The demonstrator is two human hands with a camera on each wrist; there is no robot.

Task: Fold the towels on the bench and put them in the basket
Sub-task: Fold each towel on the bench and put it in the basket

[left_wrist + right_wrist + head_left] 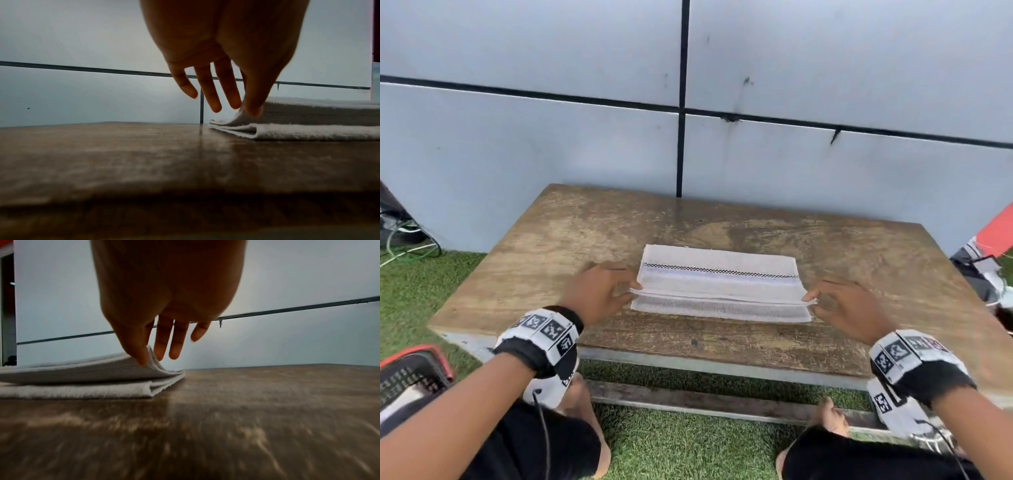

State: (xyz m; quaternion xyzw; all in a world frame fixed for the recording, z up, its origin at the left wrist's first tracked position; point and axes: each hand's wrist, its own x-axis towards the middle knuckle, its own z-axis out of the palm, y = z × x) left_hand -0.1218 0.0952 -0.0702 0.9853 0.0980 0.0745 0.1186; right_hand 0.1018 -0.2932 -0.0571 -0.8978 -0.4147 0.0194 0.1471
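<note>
The left hand (599, 294) pinches the left corner of the upper layer of the white towel (719, 284) between thumb and index finger; in the left wrist view the remaining fingers (209, 95) extend straight, slightly spread, and clear of the cloth. The right hand (849, 308) pinches the opposite corner of the same layer in the same manner, and in the right wrist view its other fingers (176, 344) likewise extend free, slightly apart. The pinched layer is raised a little above the folded layers beneath it, which lie flat. The towel rests near the middle of the wooden bench (551, 240), with its long axis running left to right across the person's front, parallel to the near bench edge. A black-and-white checkered stripe (722, 270) runs along that axis on the top face, toward the far side. The folded edges of the lower layers face the near side. A dark mesh basket (410, 377) with a red rim stands on the grass (681, 442) to the lower left, beside the left forearm; something pale shows at its near edge, but its contents cannot be identified. A grey panelled wall (551, 137) stands behind the bench.
</note>
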